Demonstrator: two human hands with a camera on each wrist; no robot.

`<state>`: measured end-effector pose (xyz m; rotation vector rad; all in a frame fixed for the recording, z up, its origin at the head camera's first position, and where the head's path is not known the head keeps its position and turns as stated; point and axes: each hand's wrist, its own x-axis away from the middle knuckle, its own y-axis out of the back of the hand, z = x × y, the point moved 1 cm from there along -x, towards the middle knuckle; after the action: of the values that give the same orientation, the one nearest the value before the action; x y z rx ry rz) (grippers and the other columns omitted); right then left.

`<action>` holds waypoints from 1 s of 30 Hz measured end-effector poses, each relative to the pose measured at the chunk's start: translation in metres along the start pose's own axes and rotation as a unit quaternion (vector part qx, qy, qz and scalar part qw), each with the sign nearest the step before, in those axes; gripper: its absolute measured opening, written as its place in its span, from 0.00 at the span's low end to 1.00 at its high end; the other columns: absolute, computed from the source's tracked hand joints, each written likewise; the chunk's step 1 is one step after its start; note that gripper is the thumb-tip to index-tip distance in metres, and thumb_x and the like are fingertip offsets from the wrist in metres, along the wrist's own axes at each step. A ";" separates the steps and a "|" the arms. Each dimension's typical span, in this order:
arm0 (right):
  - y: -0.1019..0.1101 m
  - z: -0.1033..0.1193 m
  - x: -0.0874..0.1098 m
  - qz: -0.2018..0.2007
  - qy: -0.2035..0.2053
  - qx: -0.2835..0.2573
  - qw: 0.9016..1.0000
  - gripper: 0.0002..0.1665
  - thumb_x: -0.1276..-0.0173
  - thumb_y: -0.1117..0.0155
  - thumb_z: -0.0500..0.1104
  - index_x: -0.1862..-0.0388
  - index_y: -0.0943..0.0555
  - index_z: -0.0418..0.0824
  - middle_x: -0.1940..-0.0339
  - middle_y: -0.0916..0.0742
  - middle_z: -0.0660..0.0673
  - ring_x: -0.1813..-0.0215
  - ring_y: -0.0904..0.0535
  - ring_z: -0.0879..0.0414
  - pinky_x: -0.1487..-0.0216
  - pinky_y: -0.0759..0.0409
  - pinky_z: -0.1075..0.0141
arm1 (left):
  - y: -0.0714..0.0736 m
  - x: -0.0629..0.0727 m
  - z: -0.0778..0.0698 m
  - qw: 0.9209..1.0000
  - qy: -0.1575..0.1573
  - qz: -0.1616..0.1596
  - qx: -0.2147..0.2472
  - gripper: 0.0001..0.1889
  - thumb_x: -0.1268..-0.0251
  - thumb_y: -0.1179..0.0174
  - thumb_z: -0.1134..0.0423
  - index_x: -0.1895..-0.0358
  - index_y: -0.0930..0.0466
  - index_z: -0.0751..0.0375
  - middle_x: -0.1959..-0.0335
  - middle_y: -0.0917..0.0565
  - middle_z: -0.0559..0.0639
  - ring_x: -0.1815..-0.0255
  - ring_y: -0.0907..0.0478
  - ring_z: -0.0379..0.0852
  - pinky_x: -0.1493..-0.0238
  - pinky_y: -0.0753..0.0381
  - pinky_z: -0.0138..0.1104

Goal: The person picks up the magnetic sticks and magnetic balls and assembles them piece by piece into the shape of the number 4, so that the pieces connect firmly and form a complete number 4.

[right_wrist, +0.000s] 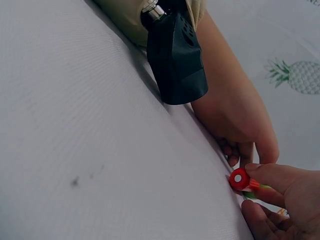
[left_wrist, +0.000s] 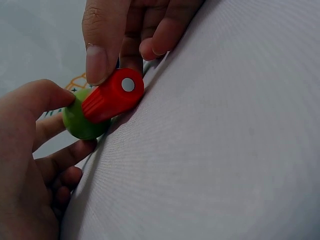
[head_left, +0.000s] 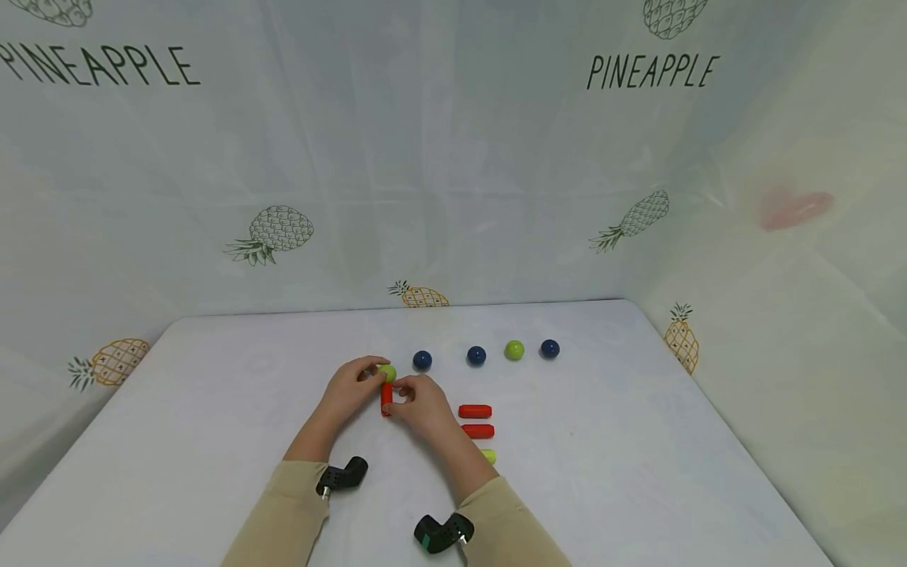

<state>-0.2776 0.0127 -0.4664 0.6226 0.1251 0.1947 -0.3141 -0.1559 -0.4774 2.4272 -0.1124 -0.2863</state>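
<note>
In the head view my left hand (head_left: 349, 391) pinches a light green ball (head_left: 387, 372) between thumb and fingers. A red magnetic rod (head_left: 386, 399) lies against the ball's near side, pointing toward me, and my right hand (head_left: 427, 407) grips it from the right. From the left wrist, the ribbed rod (left_wrist: 117, 97) meets the green ball (left_wrist: 77, 120) end-on, and a round silver disc shows at its free end. The right wrist view shows the rod's disc end (right_wrist: 238, 178) between the right thumb and fingers, the ball mostly hidden behind.
Beyond the hands, a row holds dark blue balls (head_left: 422, 361), (head_left: 476, 356), (head_left: 549, 349) and another green ball (head_left: 514, 350). Red rods (head_left: 475, 411), (head_left: 478, 431) lie right of the right hand; a yellow-green rod (head_left: 489, 456) is partly hidden by the forearm. A pineapple-print curtain (head_left: 453, 157) surrounds the white table (head_left: 638, 472).
</note>
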 end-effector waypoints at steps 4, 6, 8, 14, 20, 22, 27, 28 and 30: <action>0.001 0.002 0.001 -0.001 0.003 -0.009 1.000 0.21 0.44 0.24 0.43 0.52 0.16 0.38 0.68 0.21 0.52 0.69 0.29 0.61 0.70 0.29 0.71 | 0.001 0.001 -0.002 1.000 0.007 -0.001 0.004 0.14 0.34 0.39 0.61 0.48 0.18 0.57 0.57 0.19 0.53 0.61 0.28 0.48 0.59 0.30 0.40; 0.001 0.002 0.002 0.000 -0.006 -0.033 0.999 0.21 0.43 0.25 0.42 0.51 0.16 0.38 0.67 0.20 0.52 0.70 0.28 0.61 0.70 0.27 0.71 | 0.002 0.002 -0.004 1.000 0.012 -0.001 0.008 0.14 0.35 0.39 0.61 0.47 0.18 0.57 0.57 0.20 0.54 0.61 0.28 0.49 0.59 0.29 0.41; 0.003 0.003 0.003 -0.001 -0.019 -0.067 0.998 0.21 0.42 0.26 0.41 0.50 0.17 0.38 0.67 0.19 0.51 0.71 0.25 0.61 0.70 0.25 0.70 | 0.002 0.003 -0.005 1.000 0.017 0.001 0.008 0.14 0.34 0.40 0.61 0.47 0.18 0.58 0.56 0.20 0.54 0.60 0.27 0.50 0.58 0.28 0.42; 0.008 0.004 0.006 -0.063 -0.061 -0.140 0.986 0.20 0.38 0.28 0.40 0.48 0.18 0.40 0.64 0.18 0.50 0.72 0.22 0.57 0.72 0.20 0.67 | 0.002 0.006 -0.007 0.999 0.033 0.004 0.011 0.15 0.34 0.40 0.59 0.46 0.19 0.56 0.55 0.20 0.54 0.56 0.27 0.51 0.53 0.27 0.46; 0.014 0.004 0.006 -0.124 -0.059 -0.112 0.984 0.18 0.39 0.27 0.42 0.50 0.17 0.41 0.61 0.17 0.50 0.65 0.23 0.57 0.66 0.21 0.69 | 0.001 0.004 -0.004 0.999 0.031 0.003 0.010 0.15 0.35 0.40 0.60 0.46 0.18 0.56 0.56 0.20 0.53 0.56 0.27 0.51 0.53 0.28 0.45; 0.015 0.004 0.005 -0.142 -0.054 -0.103 0.983 0.18 0.39 0.27 0.42 0.51 0.16 0.41 0.59 0.17 0.50 0.62 0.24 0.56 0.65 0.21 0.69 | 0.002 0.004 -0.004 0.999 0.030 0.003 0.010 0.15 0.35 0.40 0.61 0.46 0.18 0.56 0.56 0.20 0.53 0.56 0.27 0.51 0.53 0.28 0.45; 0.019 0.005 -0.002 -0.174 -0.041 -0.095 0.979 0.18 0.41 0.26 0.41 0.51 0.17 0.40 0.53 0.20 0.46 0.54 0.25 0.51 0.57 0.21 0.65 | 0.003 0.004 -0.003 1.000 0.026 0.001 0.013 0.15 0.35 0.40 0.61 0.46 0.18 0.57 0.55 0.20 0.53 0.58 0.27 0.50 0.55 0.28 0.43; 0.020 0.006 -0.003 -0.175 -0.042 -0.092 0.979 0.19 0.41 0.26 0.41 0.51 0.17 0.40 0.52 0.21 0.46 0.52 0.25 0.50 0.56 0.20 0.63 | 0.003 0.004 -0.003 1.000 0.025 0.001 0.013 0.15 0.35 0.40 0.61 0.46 0.18 0.57 0.55 0.20 0.53 0.58 0.27 0.50 0.55 0.28 0.43; 0.021 0.007 -0.007 -0.176 -0.043 -0.085 0.980 0.19 0.41 0.26 0.40 0.50 0.17 0.39 0.51 0.21 0.44 0.50 0.25 0.48 0.53 0.20 0.61 | 0.002 0.004 -0.003 1.000 0.023 0.001 0.013 0.15 0.35 0.40 0.60 0.46 0.18 0.57 0.55 0.19 0.53 0.57 0.27 0.50 0.55 0.28 0.44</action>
<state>-0.2861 0.0241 -0.4474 0.4281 0.1327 -0.1636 -0.3096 -0.1568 -0.4746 2.4578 -0.0994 -0.2276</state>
